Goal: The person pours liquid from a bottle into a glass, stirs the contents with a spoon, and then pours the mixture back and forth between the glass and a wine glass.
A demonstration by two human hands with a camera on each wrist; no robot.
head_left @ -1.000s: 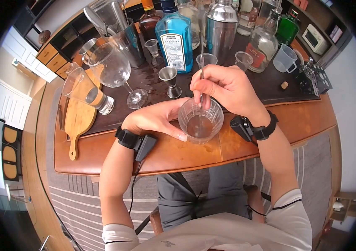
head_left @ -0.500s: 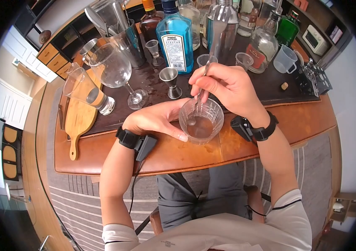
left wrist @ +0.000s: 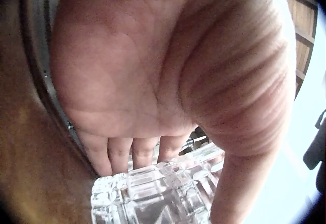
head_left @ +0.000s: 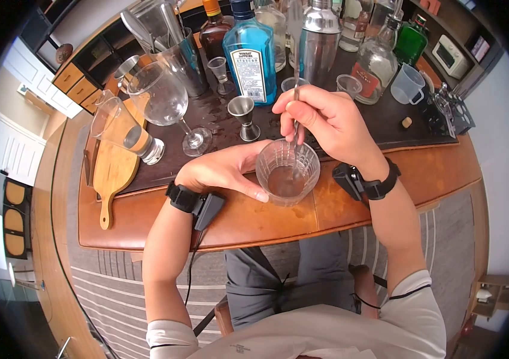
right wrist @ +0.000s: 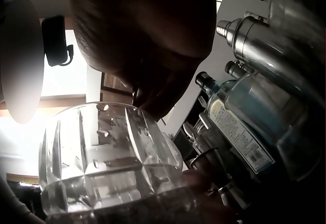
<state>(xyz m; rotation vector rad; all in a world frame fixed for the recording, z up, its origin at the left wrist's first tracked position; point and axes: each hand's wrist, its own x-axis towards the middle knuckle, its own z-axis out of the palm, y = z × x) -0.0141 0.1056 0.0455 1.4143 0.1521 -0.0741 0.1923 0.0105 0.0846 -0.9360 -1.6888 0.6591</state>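
Observation:
In the head view my left hand holds a clear cut-glass tumbler at the table's front edge, thumb on the near side. The left wrist view shows the fingers around the far side of this glass. My right hand pinches the twisted metal stem of a bar spoon above the rim. The spoon's lower end is inside the glass, by its right side, in a shallow clear liquid. A steel jigger stands just beyond the left hand.
Behind stand a blue gin bottle, a steel shaker and several other bottles. Left are a stemmed balloon glass, a tilted-looking tall glass and a wooden board. A plastic jug and a cork are right.
The spoon's lower end swung to the glass's left side, then across to its right. My right hand shifted slightly with it, while the left hand and glass stayed put.

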